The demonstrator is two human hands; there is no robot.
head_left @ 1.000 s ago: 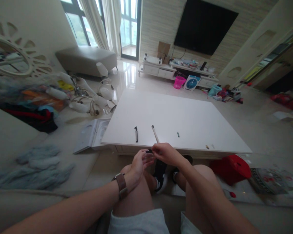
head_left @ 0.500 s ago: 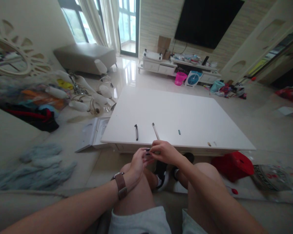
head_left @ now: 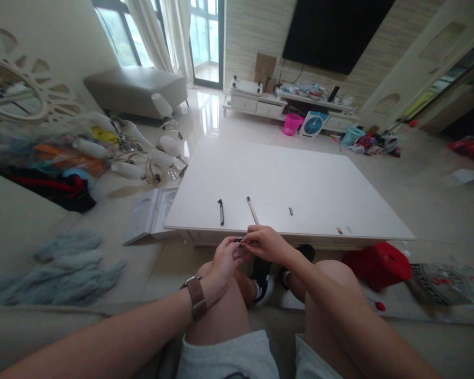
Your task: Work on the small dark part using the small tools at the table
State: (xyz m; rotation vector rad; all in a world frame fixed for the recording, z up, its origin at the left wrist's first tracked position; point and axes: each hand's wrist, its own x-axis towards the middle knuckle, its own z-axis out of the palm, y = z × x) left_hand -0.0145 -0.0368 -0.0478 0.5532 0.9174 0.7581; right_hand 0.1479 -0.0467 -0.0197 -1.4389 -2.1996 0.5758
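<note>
My two hands meet above my knees, just short of the near edge of a low white table point(head_left: 300, 173). My left hand point(head_left: 223, 260), with a brown watch strap at the wrist, is closed round a small dark object point(head_left: 238, 241) that I cannot make out. My right hand point(head_left: 266, 245) pinches the lower end of a thin pale stick point(head_left: 252, 209), which slants up and away over the table. On the table lie a small black tool point(head_left: 220, 210) left of the stick and a tiny dark green piece point(head_left: 290, 211) to its right.
A red stool point(head_left: 379, 263) sits low at the right by the table. A chandelier with white shades point(head_left: 142, 152) and an open white box point(head_left: 150, 216) lie on the floor at left. Blue-grey fabric point(head_left: 67, 263) covers the near left. A TV unit point(head_left: 284, 102) stands beyond the table.
Both hands have risen slightly toward the table edge and closed in on each other. The stick's upper end stays over the table. The camera has tilted a little.
</note>
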